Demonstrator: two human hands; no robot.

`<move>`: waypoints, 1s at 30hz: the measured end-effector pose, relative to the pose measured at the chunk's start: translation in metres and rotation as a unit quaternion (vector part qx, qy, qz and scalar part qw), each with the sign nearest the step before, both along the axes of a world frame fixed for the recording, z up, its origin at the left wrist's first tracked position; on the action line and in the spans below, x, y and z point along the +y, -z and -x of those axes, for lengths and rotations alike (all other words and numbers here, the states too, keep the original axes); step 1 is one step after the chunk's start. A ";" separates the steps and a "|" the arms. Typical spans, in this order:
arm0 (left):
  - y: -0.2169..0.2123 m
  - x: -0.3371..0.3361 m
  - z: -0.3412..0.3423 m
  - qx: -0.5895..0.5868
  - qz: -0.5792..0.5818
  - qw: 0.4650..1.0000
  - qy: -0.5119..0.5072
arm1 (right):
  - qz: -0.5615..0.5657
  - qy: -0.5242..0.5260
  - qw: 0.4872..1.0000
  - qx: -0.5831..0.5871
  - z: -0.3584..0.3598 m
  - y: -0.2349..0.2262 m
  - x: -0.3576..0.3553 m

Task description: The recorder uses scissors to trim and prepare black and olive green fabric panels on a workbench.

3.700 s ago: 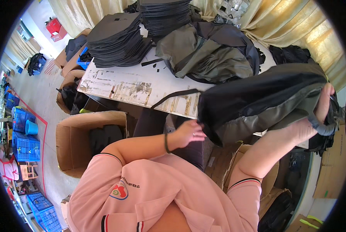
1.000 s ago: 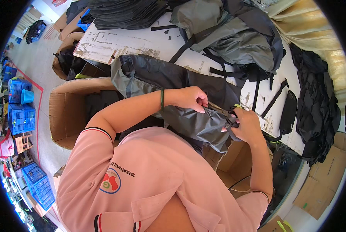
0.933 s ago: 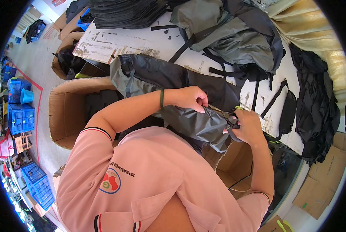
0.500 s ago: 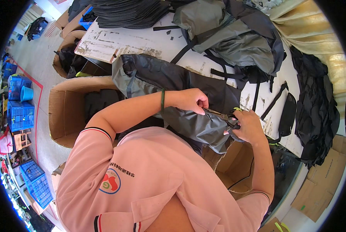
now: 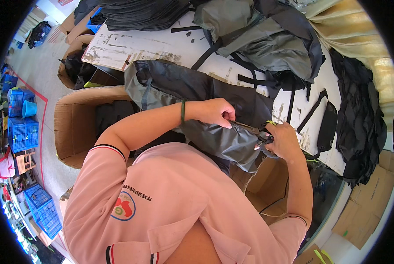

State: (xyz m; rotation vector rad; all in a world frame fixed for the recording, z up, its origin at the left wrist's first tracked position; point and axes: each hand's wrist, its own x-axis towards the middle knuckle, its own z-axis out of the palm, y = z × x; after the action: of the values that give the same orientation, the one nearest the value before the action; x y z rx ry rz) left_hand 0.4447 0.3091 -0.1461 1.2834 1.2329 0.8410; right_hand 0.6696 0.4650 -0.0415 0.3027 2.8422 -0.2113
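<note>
A long grey and black fabric piece [image 5: 225,143], like a bag, lies across the near edge of the table and hangs over it toward me. My left hand [image 5: 218,113] is closed, thumb and fingers pinching the fabric at its middle. My right hand [image 5: 282,140] grips a pair of scissors [image 5: 263,135] by the dark handles. Their blades point left, and the tips lie right by my left fingertips. Whether the blades touch a thread or the cloth is too small to make out.
Beyond the fabric stands a white, worn table [image 5: 140,46] bearing a stack of black sheets [image 5: 142,13] and a grey-black bag heap [image 5: 267,44]. Black pieces [image 5: 359,123] hang at the right. Open cardboard boxes stand at the left [image 5: 76,132] and below the fabric [image 5: 267,187].
The scissors' handles have turned a little and show more plainly in my right hand. Both hands stay nearly in place; the whole view has shifted slightly.
</note>
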 end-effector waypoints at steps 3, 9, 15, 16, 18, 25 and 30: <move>-0.001 0.000 0.000 -0.006 -0.003 1.000 -0.005 | -0.004 0.006 1.000 -0.010 -0.004 0.007 0.003; 0.000 0.000 0.000 -0.006 -0.010 1.000 -0.009 | -0.009 0.012 1.000 -0.012 -0.005 0.006 0.001; 0.000 0.001 -0.002 -0.008 0.000 1.000 -0.007 | 0.006 0.002 1.000 0.003 -0.001 0.003 -0.002; 0.000 0.002 -0.002 -0.005 -0.004 1.000 -0.007 | 0.010 0.001 1.000 0.012 -0.001 0.003 -0.003; 0.000 0.002 -0.002 -0.002 -0.007 1.000 -0.005 | 0.017 0.000 1.000 0.019 0.001 0.004 -0.004; -0.001 0.001 -0.001 0.001 -0.004 1.000 -0.007 | 0.020 0.007 1.000 -0.014 -0.002 0.016 0.000; 0.012 0.000 0.001 0.012 -0.073 0.997 -0.012 | 0.079 0.081 0.992 0.057 0.008 0.021 -0.009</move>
State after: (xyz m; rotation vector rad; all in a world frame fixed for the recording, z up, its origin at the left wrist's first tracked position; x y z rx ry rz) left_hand 0.4438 0.3096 -0.1580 1.4020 1.2261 0.9491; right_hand 0.6616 0.4565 -0.0620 0.5034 2.8910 -0.4981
